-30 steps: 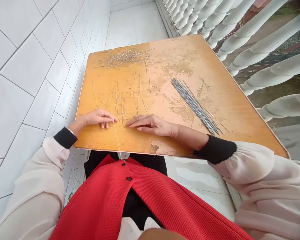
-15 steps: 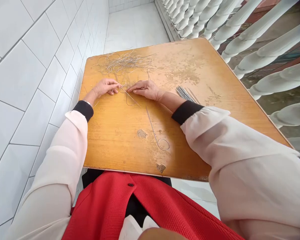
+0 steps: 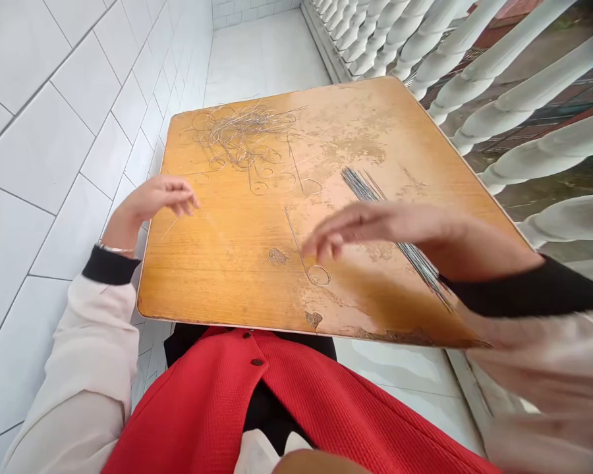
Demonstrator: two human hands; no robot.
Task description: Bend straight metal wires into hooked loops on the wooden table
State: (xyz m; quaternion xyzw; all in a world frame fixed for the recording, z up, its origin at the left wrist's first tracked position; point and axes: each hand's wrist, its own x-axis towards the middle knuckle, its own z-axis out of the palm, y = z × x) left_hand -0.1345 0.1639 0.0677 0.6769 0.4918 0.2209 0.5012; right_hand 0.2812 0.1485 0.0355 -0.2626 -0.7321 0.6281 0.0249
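Note:
My left hand hovers over the table's left edge, fingers loosely bent and apart, with no wire plainly in its grasp. A thin straight wire piece shows just below it; whether it touches the hand I cannot tell. My right hand, smeared by motion, is held flat above the table with fingers stretched out and nothing visible in them. Under its fingertips lies a wire with a looped end. Partly beneath my right wrist is a bundle of straight grey wires.
A tangled pile of looped wires lies at the far left of the worn wooden table. Several separate looped wires are spread along its near side. A tiled wall runs along the left, a white balustrade along the right.
Both hands have come away from the wires they were handling near the pile. My left hand moved left and nearer; my right swung right and nearer, uncovering looped wires and more of the bundle.

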